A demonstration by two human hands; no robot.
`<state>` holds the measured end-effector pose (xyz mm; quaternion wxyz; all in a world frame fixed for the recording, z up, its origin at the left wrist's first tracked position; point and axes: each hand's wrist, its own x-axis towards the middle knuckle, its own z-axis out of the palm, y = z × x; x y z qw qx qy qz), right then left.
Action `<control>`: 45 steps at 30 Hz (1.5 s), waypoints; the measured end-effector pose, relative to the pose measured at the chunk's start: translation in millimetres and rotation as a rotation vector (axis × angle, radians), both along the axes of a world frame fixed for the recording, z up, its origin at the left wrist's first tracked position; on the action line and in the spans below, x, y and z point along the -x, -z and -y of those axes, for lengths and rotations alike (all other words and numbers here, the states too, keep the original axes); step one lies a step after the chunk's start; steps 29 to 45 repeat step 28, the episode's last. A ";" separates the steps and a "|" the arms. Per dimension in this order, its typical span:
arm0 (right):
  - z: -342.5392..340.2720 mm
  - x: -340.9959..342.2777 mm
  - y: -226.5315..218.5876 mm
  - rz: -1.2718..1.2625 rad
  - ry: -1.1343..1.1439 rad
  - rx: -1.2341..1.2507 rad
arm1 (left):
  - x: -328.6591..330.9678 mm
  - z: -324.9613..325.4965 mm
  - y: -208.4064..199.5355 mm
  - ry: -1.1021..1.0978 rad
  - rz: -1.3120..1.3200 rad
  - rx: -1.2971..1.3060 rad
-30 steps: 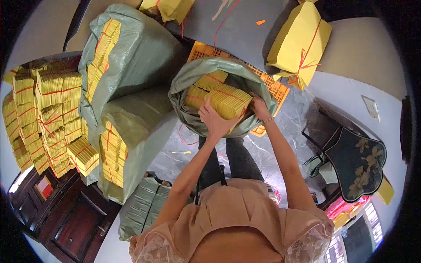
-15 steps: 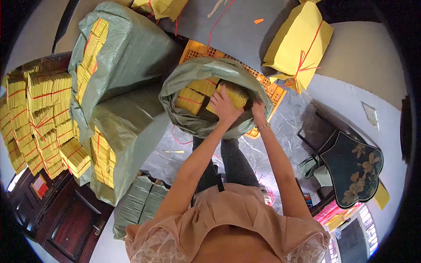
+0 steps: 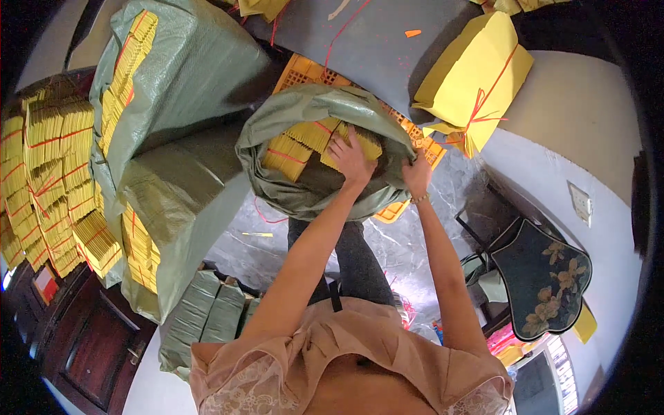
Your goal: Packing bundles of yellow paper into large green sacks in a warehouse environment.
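A grey-green woven sack [image 3: 277,200] stands before me with its mouth open and its edge rolled outward. Inside lie yellow paper bundles [image 3: 286,158] tied with red string. My left hand [image 3: 354,160] reaches into the sack, fingers spread over the top of the rightmost bundle [image 3: 370,146]. My right hand [image 3: 417,174] is closed on the sack's right rim. Part of the sack's inside is in shadow below my left hand.
Under the sack is an orange plastic crate [image 3: 302,71]. Left stand more filled sacks [image 3: 200,55] and stacked yellow bundles [image 3: 47,176]. A wrapped yellow package [image 3: 470,76] lies on the grey tabletop [image 3: 373,41]. A dark flowered chair back [image 3: 543,280] stands at right.
My right hand has shifted outward to the right along the sack's rim. My left hand stays on the same bundle. The whole view has shifted slightly.
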<state>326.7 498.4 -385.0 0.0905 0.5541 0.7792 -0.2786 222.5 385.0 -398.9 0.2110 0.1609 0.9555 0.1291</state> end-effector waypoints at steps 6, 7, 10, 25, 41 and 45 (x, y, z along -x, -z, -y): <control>-5.9 -0.5 -17.5 -0.258 -0.073 -0.087 | 0.1 -0.9 25.4 0.021 -0.020 0.052; -3.1 4.3 -23.5 -0.283 -0.073 -0.084 | 3.7 0.3 31.2 0.035 -0.056 0.041; -4.0 0.3 -29.0 -0.288 -0.094 -0.095 | 5.8 -11.0 32.1 0.066 -0.032 0.067; 20.1 -3.6 -36.5 -0.423 -0.251 -0.230 | -15.3 142.7 -73.9 -0.244 0.117 -0.580; 32.4 26.9 -46.2 -0.476 -0.345 -0.249 | 1.0 187.5 -129.0 -0.382 0.258 -0.681; 32.4 26.9 -46.2 -0.476 -0.345 -0.249 | 1.0 187.5 -129.0 -0.382 0.258 -0.681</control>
